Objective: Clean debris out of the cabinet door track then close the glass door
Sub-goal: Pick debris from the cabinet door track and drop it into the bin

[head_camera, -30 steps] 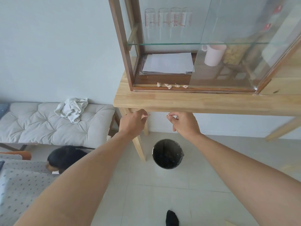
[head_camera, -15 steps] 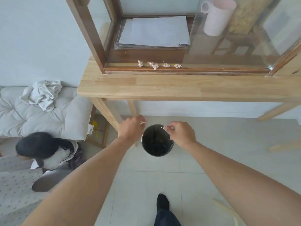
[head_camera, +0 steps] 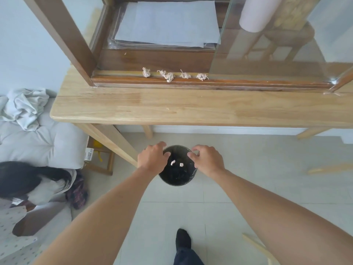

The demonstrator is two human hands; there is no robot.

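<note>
Several crumpled paper scraps [head_camera: 169, 75] lie in the cabinet's wooden door track [head_camera: 229, 82]. The glass door [head_camera: 277, 44] stands slid to the right, leaving the left half of the cabinet uncovered. Below the table, my left hand [head_camera: 151, 159] and my right hand [head_camera: 207, 159] hover over a black bin [head_camera: 177, 176] on the floor, one at each side of its rim. Both hands have their fingers spread and hold nothing. Two small pale scraps [head_camera: 176, 163] are in the air inside the bin's mouth, between my hands.
The cabinet sits on a light wooden table [head_camera: 191, 109] holding a stack of papers [head_camera: 168, 23] and a pink mug [head_camera: 254, 14]. A person [head_camera: 32, 184] crouches at the left by a cushioned bench [head_camera: 38, 136] with a crumpled cloth [head_camera: 23, 106]. My foot [head_camera: 183, 239] stands on the tiled floor.
My hands dropped from the table edge down to the bin. Each pinched a scrap before; now the fingers have spread and both scraps are falling into the bin.
</note>
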